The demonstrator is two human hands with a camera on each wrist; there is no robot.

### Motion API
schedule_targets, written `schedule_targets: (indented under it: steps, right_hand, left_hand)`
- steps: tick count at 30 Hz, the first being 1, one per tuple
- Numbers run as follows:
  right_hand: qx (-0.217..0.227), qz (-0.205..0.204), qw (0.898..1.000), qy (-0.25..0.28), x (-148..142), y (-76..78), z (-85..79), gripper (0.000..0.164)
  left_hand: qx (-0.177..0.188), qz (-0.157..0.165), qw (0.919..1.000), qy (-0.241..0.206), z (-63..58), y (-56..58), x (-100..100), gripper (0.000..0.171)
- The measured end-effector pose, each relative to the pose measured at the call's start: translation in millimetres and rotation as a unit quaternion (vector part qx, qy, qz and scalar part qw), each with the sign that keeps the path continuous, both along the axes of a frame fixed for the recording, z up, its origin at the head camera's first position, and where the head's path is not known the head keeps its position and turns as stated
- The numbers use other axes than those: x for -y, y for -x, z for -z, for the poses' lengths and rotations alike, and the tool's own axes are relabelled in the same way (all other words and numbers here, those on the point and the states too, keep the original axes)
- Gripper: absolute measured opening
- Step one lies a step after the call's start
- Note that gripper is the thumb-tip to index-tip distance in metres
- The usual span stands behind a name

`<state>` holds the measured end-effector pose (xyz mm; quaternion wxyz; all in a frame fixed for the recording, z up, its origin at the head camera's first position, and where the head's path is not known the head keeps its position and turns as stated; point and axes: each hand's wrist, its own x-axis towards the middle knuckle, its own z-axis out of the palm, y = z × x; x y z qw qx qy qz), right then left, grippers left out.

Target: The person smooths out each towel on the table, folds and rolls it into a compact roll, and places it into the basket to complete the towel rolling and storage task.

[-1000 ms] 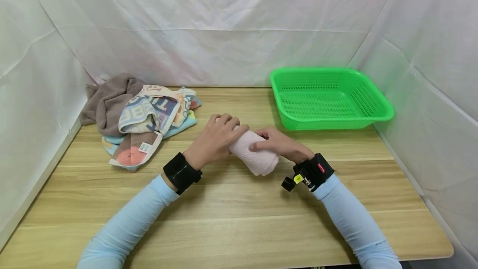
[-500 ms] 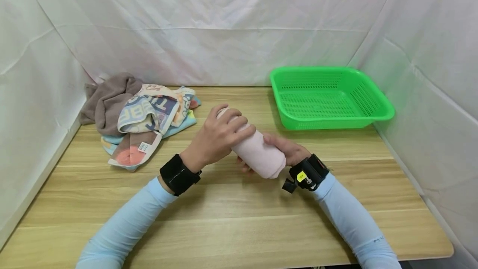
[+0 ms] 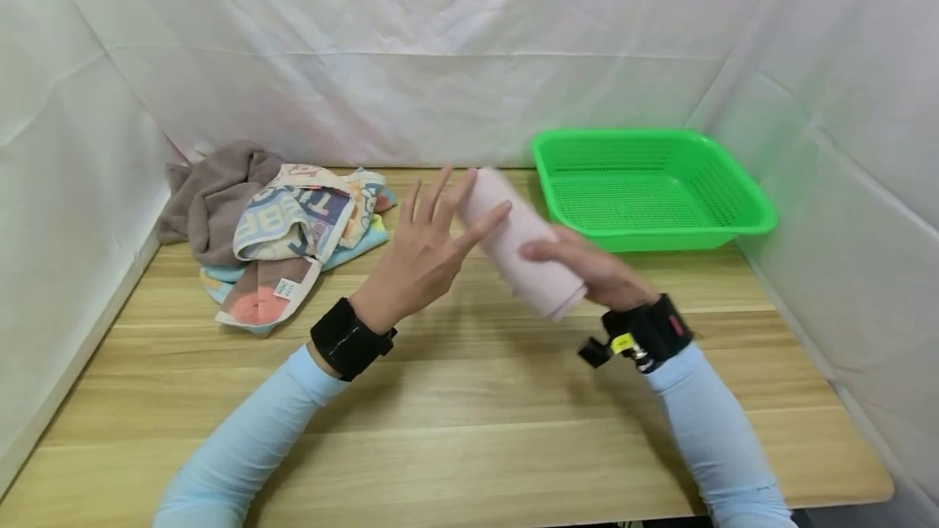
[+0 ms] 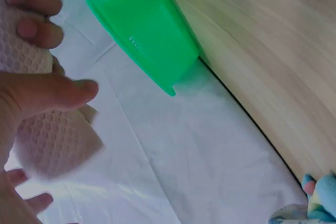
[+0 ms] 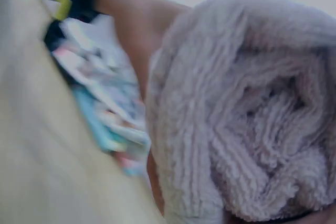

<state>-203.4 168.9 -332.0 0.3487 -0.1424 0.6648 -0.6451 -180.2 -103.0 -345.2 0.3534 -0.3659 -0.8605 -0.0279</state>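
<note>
A pale pink towel [image 3: 524, 255], rolled into a tight cylinder, is held above the table by my right hand [image 3: 597, 267], thumb across its near side and fingers behind it. In the right wrist view the spiral end of the rolled towel [image 5: 257, 114] fills much of the picture. My left hand [image 3: 421, 259] is spread beside the roll's left side, its fingers straight and the index finger overlapping the towel in the head view. From the left wrist, the left thumb [image 4: 52, 93] crosses in front of the towel's dimpled surface [image 4: 58, 142].
A green plastic basket [image 3: 660, 240] with perforated walls stands at the back right of the wooden table [image 3: 455, 446]. Crumpled towels [image 3: 220, 202], grey-brown and printed, lie heaped at the back left. White cloth [image 3: 440, 47] walls off the back and sides.
My right hand has lifted the rolled towel up and to the right, toward the basket. The left hand has let go of it and straightened its fingers.
</note>
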Motion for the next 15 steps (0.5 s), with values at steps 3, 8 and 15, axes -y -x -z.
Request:
schedule_targets:
  steps: [3,8,15]
  right_hand:
    - [-0.026,0.104,0.994,0.026,-30,22.3,-16.8,0.048]
    - [-0.05,0.22,0.974,0.011,-67,76.4,-24.6,0.054]
    - [0.012,0.2,0.961,-0.191,-69,122.0,-1.8,0.058]
  left_hand:
    - [0.015,-0.006,0.9998,-0.014,-0.5,2.3,-3,0.08]
    - [0.037,0.004,0.9992,0.014,5.2,1.3,-8,0.074]
    - [0.062,0.002,0.9977,0.029,15.3,-2.2,-11,0.065]
